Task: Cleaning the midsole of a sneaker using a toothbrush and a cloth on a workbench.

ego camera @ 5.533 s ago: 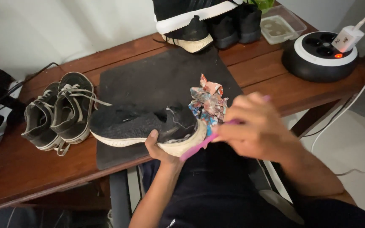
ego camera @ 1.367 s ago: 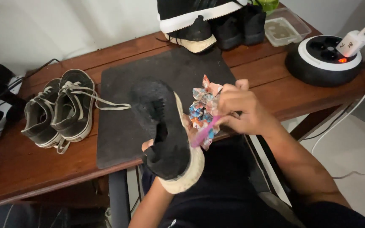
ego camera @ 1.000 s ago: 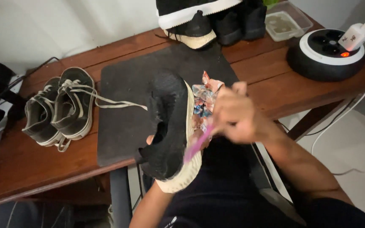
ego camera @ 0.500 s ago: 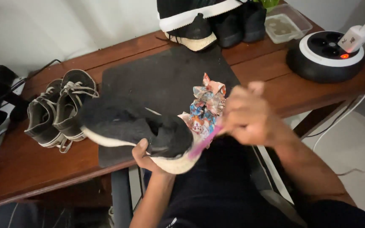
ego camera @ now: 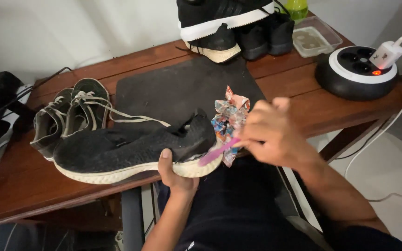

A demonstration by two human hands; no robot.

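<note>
Black sneaker (ego camera: 131,151) lay sideways at the counter (ego camera: 322,104) edge, left hand (ego camera: 177,174) gripping its heel; right hand (ego camera: 271,132) clenched a pink brush (ego camera: 217,151) beside a patterned rag (ego camera: 229,116). 2 grey shoes (ego camera: 68,118) crowded the left.

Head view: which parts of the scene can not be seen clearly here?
- Pink tool: its working end is hidden behind the black shoe; its handle is inside the right hand.
- Right hand: motion blur hides its grip.
- Left hand: fingers hidden under the sole.
- Black shoes at the back: cut off by the top edge.
- Colourful cloth: partly covered by the right hand.
</note>
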